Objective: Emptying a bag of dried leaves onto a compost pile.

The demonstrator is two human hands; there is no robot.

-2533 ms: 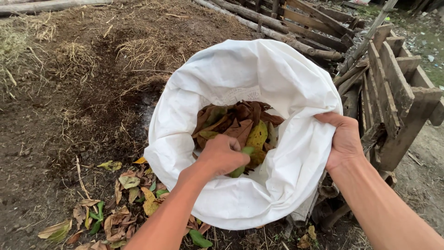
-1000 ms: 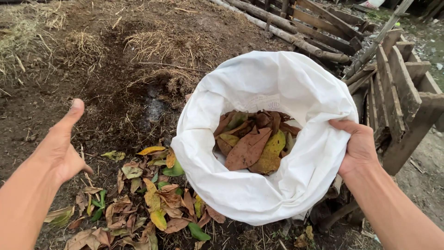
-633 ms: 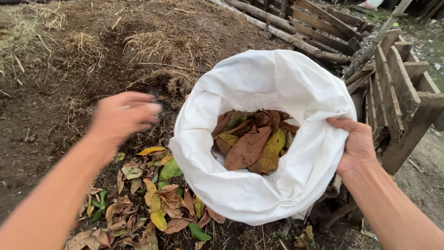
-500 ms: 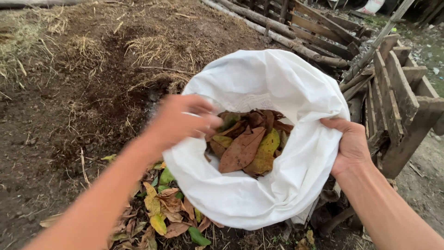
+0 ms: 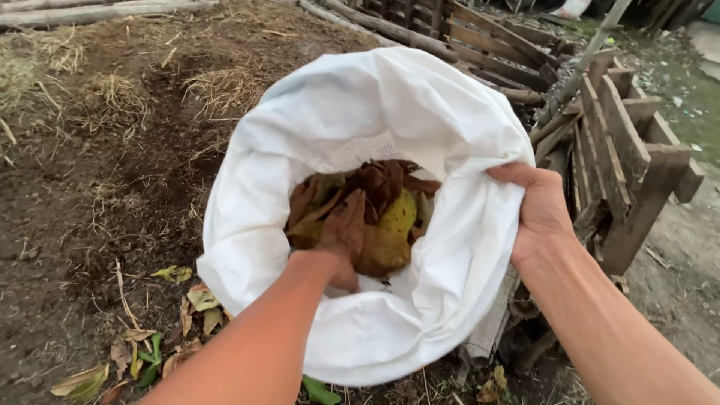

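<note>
Since the frame half a second back, the left hand [image 5: 337,259] has gone from the sack's rim down into its mouth, and the sack [image 5: 375,217] now fills more of the view. That hand is sunk among the leaves [image 5: 367,214] inside; its fingers are buried under brown and yellow leaves, so whether they are spread or closed on any of them cannot be told. The right hand [image 5: 538,214] is clenched on the sack's right rim, thumb over the folded edge, fingers behind the cloth, holding the mouth open.

The sack is white, woven, plain on the parts that show, its rim rolled outward into a wide ring. It stands tilted toward the camera between bare dark soil [image 5: 82,202] on the left and a weathered wooden fence [image 5: 622,150] on the right, touching or just beside the fence slats. Loose fallen leaves [image 5: 187,300], green, yellow and brown, lie on the ground by the sack's lower left. Dry straw [image 5: 221,86] is scattered over the soil behind.
</note>
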